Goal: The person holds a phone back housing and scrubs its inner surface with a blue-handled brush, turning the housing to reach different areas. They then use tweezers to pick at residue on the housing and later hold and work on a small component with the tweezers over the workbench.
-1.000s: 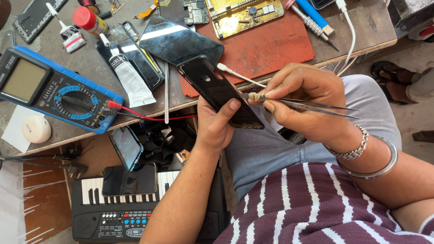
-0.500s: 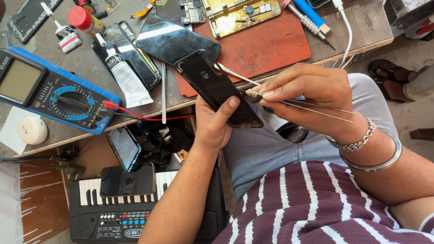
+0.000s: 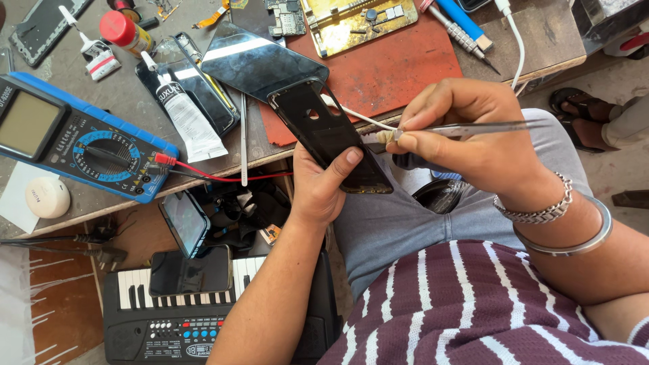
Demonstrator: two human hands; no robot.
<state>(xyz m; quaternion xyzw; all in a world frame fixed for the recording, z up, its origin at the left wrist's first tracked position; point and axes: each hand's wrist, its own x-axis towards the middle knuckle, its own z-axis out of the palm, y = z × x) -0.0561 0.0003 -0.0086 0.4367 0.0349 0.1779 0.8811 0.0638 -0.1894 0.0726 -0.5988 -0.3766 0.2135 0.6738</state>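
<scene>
While the left hand (image 3: 323, 192) clasps one black phone back cover (image 3: 329, 135) from below, thumb laid across its lower face and fingers wrapped behind, the right hand (image 3: 466, 138) pinches one pair of metal tweezers (image 3: 466, 127) whose tips meet the cover's right edge beside a small pale scrap. The cover sits tilted above the person's lap, just off the front edge of the workbench (image 3: 541, 40), with its camera cut-out end toward the bench. Two bracelets ring the right wrist: one chain (image 3: 534, 211) and one plain bangle (image 3: 581, 236).

Behind the cover on the bench lies one red mat (image 3: 399, 67), bearing one gold-coloured phone frame (image 3: 358, 20) and partly covered by one dark glass screen panel (image 3: 260, 64). One white cable (image 3: 515, 47) runs from the bench's far edge toward the hands and passes behind the cover. One blue-handled screwdriver (image 3: 463, 27) rests at the mat's far corner. To the left are one white glue tube (image 3: 186, 111), one blue multimeter (image 3: 74, 138) with a red lead (image 3: 223, 177) trailing toward the left hand, one red-capped bottle (image 3: 125, 32) and one round white tub (image 3: 46, 197).

Under the bench edge two phones (image 3: 184, 220) lie near one small toy keyboard (image 3: 196, 311), one of them resting on its keys. The left forearm crosses in front of the keyboard's right end.
</scene>
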